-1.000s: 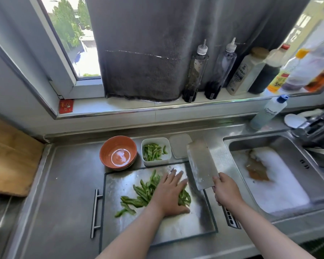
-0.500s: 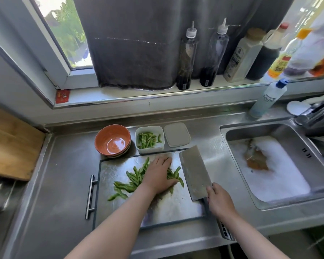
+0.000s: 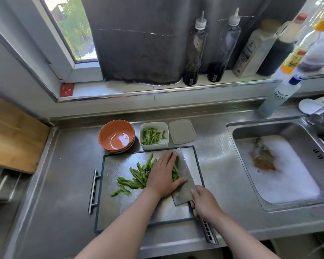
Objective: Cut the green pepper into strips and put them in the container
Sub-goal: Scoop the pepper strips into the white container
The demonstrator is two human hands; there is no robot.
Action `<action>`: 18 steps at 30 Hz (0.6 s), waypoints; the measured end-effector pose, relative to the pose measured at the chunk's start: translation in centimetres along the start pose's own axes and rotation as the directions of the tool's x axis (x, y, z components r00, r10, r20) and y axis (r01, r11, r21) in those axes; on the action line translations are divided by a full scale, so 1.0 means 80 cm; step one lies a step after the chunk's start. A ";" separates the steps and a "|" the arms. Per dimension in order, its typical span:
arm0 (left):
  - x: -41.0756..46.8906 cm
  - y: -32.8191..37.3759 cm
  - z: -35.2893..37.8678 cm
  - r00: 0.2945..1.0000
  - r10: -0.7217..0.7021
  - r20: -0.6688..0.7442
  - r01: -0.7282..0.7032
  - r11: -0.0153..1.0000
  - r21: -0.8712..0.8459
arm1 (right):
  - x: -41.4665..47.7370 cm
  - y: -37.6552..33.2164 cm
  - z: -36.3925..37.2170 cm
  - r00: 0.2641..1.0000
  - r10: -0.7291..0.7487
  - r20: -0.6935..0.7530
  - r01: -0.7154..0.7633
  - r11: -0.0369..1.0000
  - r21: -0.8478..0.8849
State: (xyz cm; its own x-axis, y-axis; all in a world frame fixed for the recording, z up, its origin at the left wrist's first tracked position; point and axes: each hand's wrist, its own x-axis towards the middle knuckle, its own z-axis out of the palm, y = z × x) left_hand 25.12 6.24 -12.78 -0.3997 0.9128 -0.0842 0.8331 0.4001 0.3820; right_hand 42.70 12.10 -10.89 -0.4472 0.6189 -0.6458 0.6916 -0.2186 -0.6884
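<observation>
Presses flat, straight-fingered left hand (image 3: 164,175) onto pepper strips (image 3: 137,176) on board (image 3: 112,165), most lying left of it; grips cleaver (image 3: 183,176) by the handle in curled right hand (image 3: 204,204), blade perhaps tucked under the pile's right edge; container (image 3: 153,136) just beyond, part-filled.

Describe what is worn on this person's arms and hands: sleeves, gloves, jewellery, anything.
Nothing worn shows in the view. The left hand and right hand are bare, with no gloves, and no ring shows. The left forearm and right forearm are uncovered down to the picture's bottom edge: no sleeve, watch or bracelet in sight.
</observation>
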 end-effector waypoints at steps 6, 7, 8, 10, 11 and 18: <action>-0.006 0.004 -0.006 0.996 0.042 -0.081 -0.052 0.990 -0.129 | -0.012 -0.021 -0.015 0.998 0.025 0.051 -0.035 0.980 0.197; -0.006 0.006 -0.010 0.994 0.042 -0.103 -0.057 0.987 -0.148 | -0.015 -0.026 -0.018 0.998 0.011 0.054 -0.021 0.981 0.191; -0.003 0.007 -0.015 0.991 0.049 -0.125 -0.069 0.985 -0.158 | -0.017 -0.030 -0.021 0.999 0.000 0.052 -0.010 0.982 0.187; 0.003 0.009 -0.027 0.986 0.069 -0.151 -0.093 0.982 -0.164 | -0.020 -0.043 -0.026 0.998 -0.022 0.050 0.013 0.982 0.187; 0.009 0.009 -0.036 0.983 0.080 -0.167 -0.108 0.980 -0.164 | -0.022 -0.052 -0.029 0.998 -0.038 0.047 0.028 0.982 0.185; 0.069 -0.013 -0.102 0.957 0.129 -0.260 -0.164 0.979 -0.117 | -0.004 -0.135 -0.031 0.990 -0.140 0.001 0.138 0.975 0.174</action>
State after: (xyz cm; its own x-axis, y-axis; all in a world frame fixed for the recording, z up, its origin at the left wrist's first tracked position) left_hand 18.92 10.17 -6.11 -0.3741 0.9037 0.2080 0.8369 0.2324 0.4956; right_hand 36.76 16.10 -2.39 -0.5403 0.6423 -0.5435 0.5140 -0.2595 -0.8176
